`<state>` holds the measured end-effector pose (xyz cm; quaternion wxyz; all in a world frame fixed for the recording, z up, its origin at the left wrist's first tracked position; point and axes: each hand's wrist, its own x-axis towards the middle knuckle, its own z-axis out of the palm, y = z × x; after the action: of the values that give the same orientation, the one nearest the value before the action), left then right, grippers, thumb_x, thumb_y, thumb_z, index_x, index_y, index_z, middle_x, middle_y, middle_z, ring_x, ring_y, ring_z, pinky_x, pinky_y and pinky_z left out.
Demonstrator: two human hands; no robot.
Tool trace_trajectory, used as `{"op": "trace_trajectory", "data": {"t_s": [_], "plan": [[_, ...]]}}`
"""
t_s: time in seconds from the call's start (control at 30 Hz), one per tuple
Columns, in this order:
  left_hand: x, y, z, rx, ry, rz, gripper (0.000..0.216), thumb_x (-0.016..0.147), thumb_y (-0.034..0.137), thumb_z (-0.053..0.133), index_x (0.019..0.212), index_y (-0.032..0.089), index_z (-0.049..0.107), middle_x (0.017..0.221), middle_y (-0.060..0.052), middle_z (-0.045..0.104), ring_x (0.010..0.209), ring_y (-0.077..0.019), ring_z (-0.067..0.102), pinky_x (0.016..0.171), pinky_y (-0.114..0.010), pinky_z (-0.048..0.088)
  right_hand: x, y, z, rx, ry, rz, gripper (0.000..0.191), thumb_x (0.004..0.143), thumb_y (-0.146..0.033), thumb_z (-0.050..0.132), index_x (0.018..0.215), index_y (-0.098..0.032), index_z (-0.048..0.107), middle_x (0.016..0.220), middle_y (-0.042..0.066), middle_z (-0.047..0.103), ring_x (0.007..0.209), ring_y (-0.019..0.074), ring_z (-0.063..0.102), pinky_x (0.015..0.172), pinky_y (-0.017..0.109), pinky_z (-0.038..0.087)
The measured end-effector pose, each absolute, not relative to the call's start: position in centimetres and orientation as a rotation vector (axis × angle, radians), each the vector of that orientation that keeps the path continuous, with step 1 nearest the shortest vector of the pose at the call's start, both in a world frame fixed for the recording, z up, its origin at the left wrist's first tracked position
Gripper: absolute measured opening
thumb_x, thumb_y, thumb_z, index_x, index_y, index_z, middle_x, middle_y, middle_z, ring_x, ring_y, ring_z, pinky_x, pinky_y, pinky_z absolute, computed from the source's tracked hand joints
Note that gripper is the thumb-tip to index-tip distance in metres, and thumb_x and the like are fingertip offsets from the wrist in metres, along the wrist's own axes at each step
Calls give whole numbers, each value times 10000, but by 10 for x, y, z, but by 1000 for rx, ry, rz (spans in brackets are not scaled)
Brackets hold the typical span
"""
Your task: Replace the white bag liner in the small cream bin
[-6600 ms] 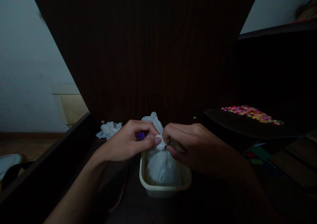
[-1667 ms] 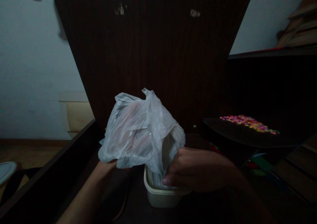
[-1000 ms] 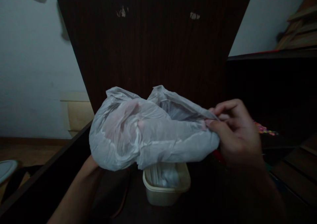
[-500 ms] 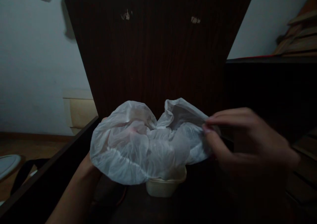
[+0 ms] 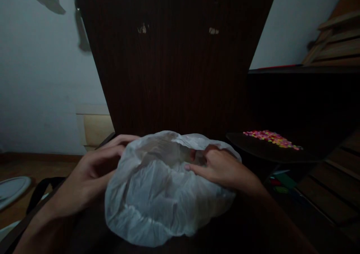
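Observation:
A thin white plastic bag [image 5: 157, 194] is spread wide open low in the middle of the view, its mouth facing up. My left hand [image 5: 92, 171] grips the bag's left rim, fingers curled over the edge. My right hand [image 5: 222, 168] holds the right rim, thumb and fingers pinching the plastic. The bag hides the beige container that stood on the dark surface under it.
A tall dark wooden panel [image 5: 174, 70] rises just behind the bag. A dark tray [image 5: 253, 151] with a scatter of colourful beads [image 5: 271, 138] lies to the right. A white plate [image 5: 12, 188] sits on the floor at far left.
The bag was untied, lifted out of the beige container and pulled open. It has now come down lower, covering the container, with my right hand moved in onto its right rim.

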<state>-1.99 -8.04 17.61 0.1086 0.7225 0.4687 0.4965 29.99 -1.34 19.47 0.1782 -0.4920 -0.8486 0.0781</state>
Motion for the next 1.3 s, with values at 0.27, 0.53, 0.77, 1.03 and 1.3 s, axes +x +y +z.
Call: {"op": "trace_trajectory", "data": {"t_s": [0.27, 0.53, 0.77, 1.03, 1.3], "plan": [[51, -93, 210, 2556, 1067, 1441, 175, 891, 154, 571, 963, 310, 601, 1123, -10, 647, 1008, -204, 629, 852, -317, 548, 288, -29, 218, -1032, -2586, 435, 305, 739, -340, 840, 979, -243, 680, 930, 13, 710, 825, 204, 662, 661, 275, 451], [78, -57, 196, 2852, 995, 736, 185, 952, 174, 443, 993, 201, 622, 924, -40, 699, 847, -202, 663, 798, -323, 541, 287, -31, 217, -1075, -2674, 492, 286, 713, -336, 859, 845, -215, 636, 831, -4, 686, 755, 176, 636, 576, 263, 395], [82, -31, 187, 2993, 1160, 523, 351, 1039, 302, 382, 991, 148, 693, 923, -102, 738, 857, -253, 691, 848, -404, 527, 295, -27, 207, -1103, -2557, 242, 91, 928, -230, 528, 863, -177, 563, 795, 17, 603, 704, 147, 537, 601, 276, 361], [91, -15, 178, 2920, 1146, 672, 288, 963, 249, 493, 764, 150, 677, 730, -65, 685, 667, -203, 643, 705, -335, 514, 292, -23, 202, -1081, -2540, 140, 129, 951, -141, 469, 901, -167, 585, 853, 48, 643, 797, 169, 582, 710, 282, 395], [100, -2, 172, 2782, 811, 695, 236, 992, 240, 493, 1184, 160, 606, 1072, -80, 696, 975, -213, 672, 882, -346, 537, 293, -28, 215, -1053, -2282, 199, 162, 738, -65, 541, 798, -207, 489, 691, -43, 551, 650, 128, 507, 589, 254, 302]]}}
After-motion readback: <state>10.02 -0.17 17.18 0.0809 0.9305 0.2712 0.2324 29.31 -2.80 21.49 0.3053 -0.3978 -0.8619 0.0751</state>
